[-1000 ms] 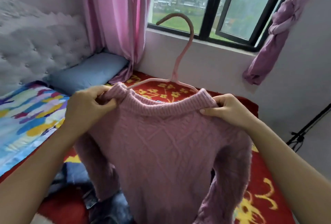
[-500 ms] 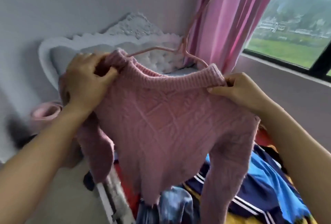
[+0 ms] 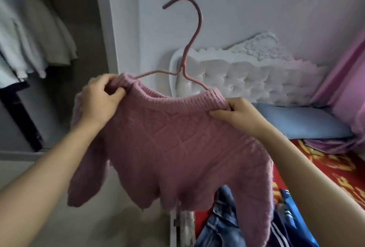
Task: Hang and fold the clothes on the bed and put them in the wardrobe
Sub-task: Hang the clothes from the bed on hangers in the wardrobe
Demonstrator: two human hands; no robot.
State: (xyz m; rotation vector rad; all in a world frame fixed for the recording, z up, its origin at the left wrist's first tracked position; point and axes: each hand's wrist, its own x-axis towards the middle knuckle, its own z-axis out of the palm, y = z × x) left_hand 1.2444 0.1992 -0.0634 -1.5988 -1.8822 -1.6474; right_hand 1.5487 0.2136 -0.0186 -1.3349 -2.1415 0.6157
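Note:
A pink cable-knit sweater hangs on a pink hanger, held up in front of me. My left hand grips its left shoulder at the collar. At the right shoulder, my right hand pinches the collar's edge. The hanger's hook points up and to the left. The open wardrobe stands at the left, with a pale garment hanging inside. Jeans and a blue striped garment lie on the bed below the sweater.
The bed with its red patterned cover fills the lower right. A white tufted headboard and a blue pillow lie behind the sweater. A pink curtain hangs at the far right. Pale floor lies between bed and wardrobe.
My view has swung left from the window past the headboard to the wardrobe. Both hands keep the same hold on the sweater's shoulders, carrying it along on its hanger.

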